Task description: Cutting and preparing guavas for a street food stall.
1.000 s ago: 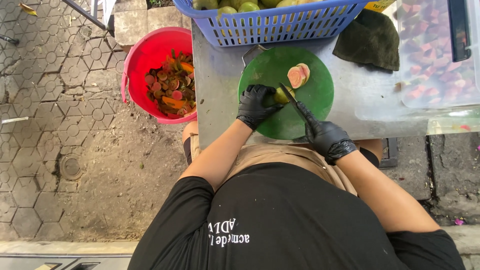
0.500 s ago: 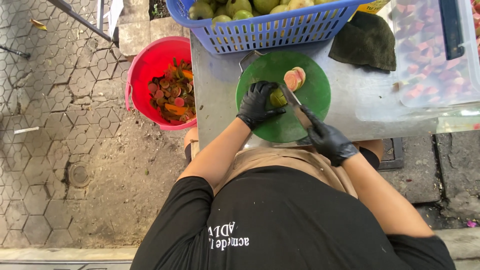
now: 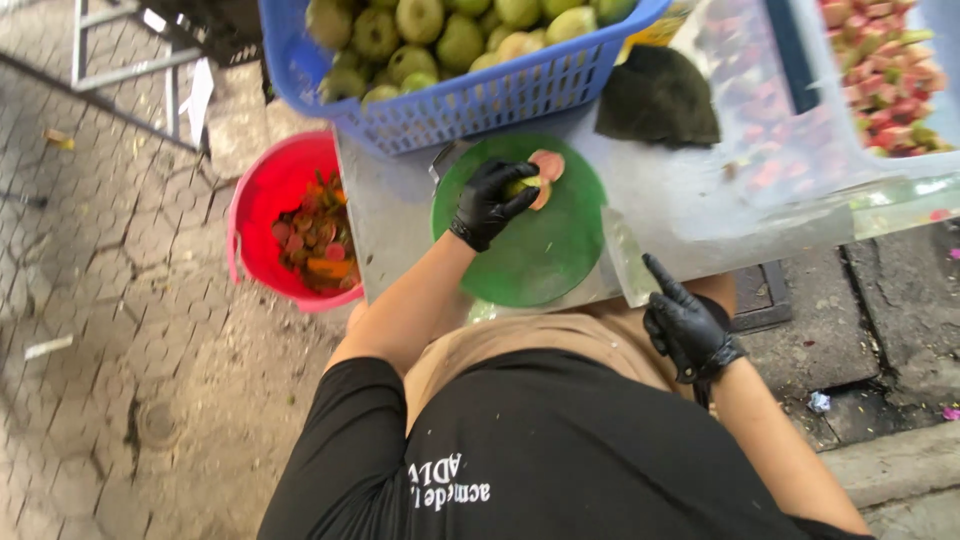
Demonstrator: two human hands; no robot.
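Green guava piece with pink flesh [image 3: 527,186] on round green plastic cutting board [image 3: 530,250], near the far edge, pinched under black-gloved left hand [image 3: 487,201]; fingers curled shut around it. More pink-fleshed slices [image 3: 548,166] touching just beyond. Black-gloved right hand [image 3: 688,328] pulled back off the board at the near edge of the grey metal table [image 3: 400,240], closed on knife handle, index finger laid along the spine; broad steel knife blade [image 3: 626,262] pointing up toward board, clear of the fruit. Blue plastic slatted basket of whole green guavas [image 3: 450,45] behind the board, dark green cloth [image 3: 658,98] to the right, clear plastic tub of cut pink fruit [image 3: 880,50] far right. Red plastic bucket of peel scraps [image 3: 285,220] on paving left of the table. Step, by judgement: between cuts, gathering or repositioning the cut piece. Next move likely calls for steadying the piece flat, fingertips tucked back, blade brought over the board again.
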